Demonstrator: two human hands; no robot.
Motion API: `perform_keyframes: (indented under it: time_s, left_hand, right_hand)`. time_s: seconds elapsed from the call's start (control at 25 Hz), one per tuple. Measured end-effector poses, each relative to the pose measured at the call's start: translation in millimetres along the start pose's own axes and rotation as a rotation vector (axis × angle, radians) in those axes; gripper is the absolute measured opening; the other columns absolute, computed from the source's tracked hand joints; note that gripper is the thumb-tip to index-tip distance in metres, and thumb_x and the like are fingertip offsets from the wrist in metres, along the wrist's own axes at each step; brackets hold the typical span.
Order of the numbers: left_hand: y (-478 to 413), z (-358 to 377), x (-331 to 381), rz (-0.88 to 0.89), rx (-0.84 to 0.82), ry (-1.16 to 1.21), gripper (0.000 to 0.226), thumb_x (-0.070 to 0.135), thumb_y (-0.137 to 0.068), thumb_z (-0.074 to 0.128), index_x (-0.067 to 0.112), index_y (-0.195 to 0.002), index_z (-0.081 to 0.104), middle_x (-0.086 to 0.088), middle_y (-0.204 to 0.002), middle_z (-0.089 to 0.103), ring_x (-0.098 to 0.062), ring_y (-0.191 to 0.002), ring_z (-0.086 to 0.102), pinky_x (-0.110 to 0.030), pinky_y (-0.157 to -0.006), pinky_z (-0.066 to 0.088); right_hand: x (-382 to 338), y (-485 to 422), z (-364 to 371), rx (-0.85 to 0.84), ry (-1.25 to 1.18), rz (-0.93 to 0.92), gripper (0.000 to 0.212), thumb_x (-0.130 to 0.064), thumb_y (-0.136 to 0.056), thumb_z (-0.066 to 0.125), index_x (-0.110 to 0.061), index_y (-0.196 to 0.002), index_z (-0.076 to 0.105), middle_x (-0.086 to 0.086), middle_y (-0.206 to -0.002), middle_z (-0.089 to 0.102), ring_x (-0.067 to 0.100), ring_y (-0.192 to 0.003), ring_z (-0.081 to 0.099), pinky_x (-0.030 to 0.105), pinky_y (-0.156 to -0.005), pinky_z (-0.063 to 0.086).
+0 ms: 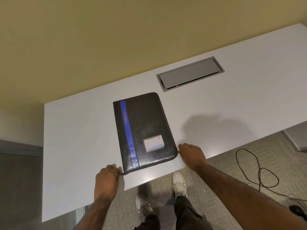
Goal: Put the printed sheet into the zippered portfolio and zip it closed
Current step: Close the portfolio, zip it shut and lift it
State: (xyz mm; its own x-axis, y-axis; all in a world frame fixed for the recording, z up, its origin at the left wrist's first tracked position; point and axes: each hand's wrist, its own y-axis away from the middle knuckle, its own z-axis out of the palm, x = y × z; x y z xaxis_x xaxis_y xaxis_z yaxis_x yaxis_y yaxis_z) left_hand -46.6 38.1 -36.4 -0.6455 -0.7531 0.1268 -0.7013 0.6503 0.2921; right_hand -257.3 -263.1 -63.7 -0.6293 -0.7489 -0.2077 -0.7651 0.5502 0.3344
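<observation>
**Portfolio lies shut at the table's near edge, both hands at its corners**

Head view: the black portfolio, with a blue stripe down its spine side and a small card on its cover, lies flat and closed on the white table, close to the near edge and about midway along it. The left hand sits at the portfolio's near-left corner, fingers curled and pinched on something small and dark there, probably the zipper pull, though it is too small to be sure. The right hand rests at the near-right corner, fingers bent down against the edge, holding nothing that can be made out. No printed sheet shows anywhere, so it is either inside already or out of view. A recessed grey cable hatch sits nearer the far edge, well apart from the work.

Judging from this, the zipping is at or near its end. The risk is a slider dragged round the corner without the case held firm: the portfolio could skid towards the near edge, or a hidden sheet corner could catch in the teeth.
</observation>
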Motion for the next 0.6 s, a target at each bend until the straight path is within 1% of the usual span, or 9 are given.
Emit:
perform_keyframes:
  time_s: [0.04, 0.08, 0.12, 0.2, 0.28, 0.36, 0.44, 0.52, 0.6]
  left_hand:
    - [-3, -1, 11, 0.011, 0.027, -0.034, 0.026, 0.025, -0.086, 0.073, 0.022, -0.112, 0.073, -0.004, -0.117, 0.067, -0.031, -0.104, 0.063, -0.043, -0.088, 0.047]
    - [-6, -3, 28, 0.059, 0.060, -0.046, 0.035, 0.026, -0.081, 0.078, 0.020, -0.114, 0.071, -0.005, -0.120, 0.066, -0.031, -0.105, 0.062, -0.044, -0.090, 0.046]
    - [-8, -4, 49, 0.145, 0.087, -0.042, 0.038, 0.029, -0.078, 0.080, 0.021, -0.113, 0.070, -0.003, -0.120, 0.065, -0.030, -0.104, 0.062, -0.043, -0.091, 0.046]
    - [-12, -2, 100, 0.366, 0.082, -0.038, 0.033, 0.035, -0.080, 0.077, 0.025, -0.110, 0.068, 0.002, -0.115, 0.063, -0.024, -0.099, 0.061, -0.039, -0.088, 0.047]
    - [-19, 4, 148, 0.495, 0.043, -0.097, 0.029, 0.042, -0.087, 0.069, 0.024, -0.109, 0.063, 0.002, -0.111, 0.061, -0.021, -0.095, 0.058, -0.039, -0.087, 0.048]
    - [-32, 7, 186, 0.520, -0.008, -0.179, 0.033, 0.045, -0.091, 0.062, 0.020, -0.113, 0.058, -0.004, -0.112, 0.060, -0.025, -0.099, 0.057, -0.043, -0.088, 0.046]
    - [-46, 8, 210, 0.481, -0.061, -0.283, 0.032, 0.041, -0.096, 0.054, 0.015, -0.116, 0.055, -0.009, -0.113, 0.060, -0.030, -0.101, 0.056, -0.046, -0.090, 0.042]
    - [-56, 6, 221, 0.458, -0.104, -0.409, 0.031, 0.035, -0.101, 0.043, 0.011, -0.116, 0.057, -0.015, -0.111, 0.062, -0.035, -0.102, 0.057, -0.049, -0.090, 0.039]
    - [-58, 6, 227, 0.504, -0.113, -0.492, 0.039, 0.023, -0.101, 0.027, 0.006, -0.115, 0.059, -0.019, -0.108, 0.064, -0.036, -0.101, 0.058, -0.048, -0.090, 0.039]
  right_hand:
    - [5, -3, -1, -0.010, 0.006, -0.033, 0.012, -0.029, -0.099, 0.058, -0.019, -0.102, 0.063, 0.000, -0.087, 0.070, 0.016, -0.069, 0.065, 0.031, -0.066, 0.053]
    - [7, -4, -1, -0.020, 0.010, -0.062, 0.013, -0.029, -0.099, 0.059, -0.018, -0.103, 0.064, -0.001, -0.087, 0.070, 0.014, -0.066, 0.063, 0.029, -0.065, 0.052]
    - [9, -5, -1, -0.029, 0.009, -0.084, 0.013, -0.028, -0.099, 0.060, -0.017, -0.104, 0.064, -0.001, -0.086, 0.070, 0.012, -0.064, 0.059, 0.027, -0.065, 0.050]
    - [12, -6, 0, -0.034, -0.005, -0.115, 0.013, -0.028, -0.099, 0.061, -0.017, -0.104, 0.065, -0.003, -0.086, 0.070, 0.010, -0.062, 0.054, 0.024, -0.063, 0.046]
    - [15, -6, 0, -0.021, -0.010, -0.142, 0.011, -0.026, -0.098, 0.062, -0.017, -0.102, 0.066, -0.003, -0.084, 0.070, 0.009, -0.061, 0.052, 0.023, -0.063, 0.041]
    - [18, -7, -1, 0.004, 0.002, -0.169, 0.008, -0.024, -0.098, 0.063, -0.017, -0.097, 0.066, -0.003, -0.080, 0.068, 0.010, -0.059, 0.050, 0.023, -0.063, 0.038]
    - [21, -9, -3, 0.021, 0.015, -0.209, 0.006, -0.020, -0.097, 0.063, -0.016, -0.094, 0.066, 0.000, -0.079, 0.069, 0.013, -0.060, 0.051, 0.025, -0.066, 0.038]
    - [24, -13, -3, 0.028, 0.038, -0.251, 0.006, -0.017, -0.096, 0.062, -0.015, -0.095, 0.067, 0.003, -0.082, 0.070, 0.018, -0.065, 0.060, 0.030, -0.071, 0.044]
    - [30, -18, -6, 0.018, 0.070, -0.275, 0.010, -0.018, -0.097, 0.058, -0.016, -0.099, 0.067, 0.003, -0.088, 0.072, 0.022, -0.074, 0.067, 0.034, -0.077, 0.049]
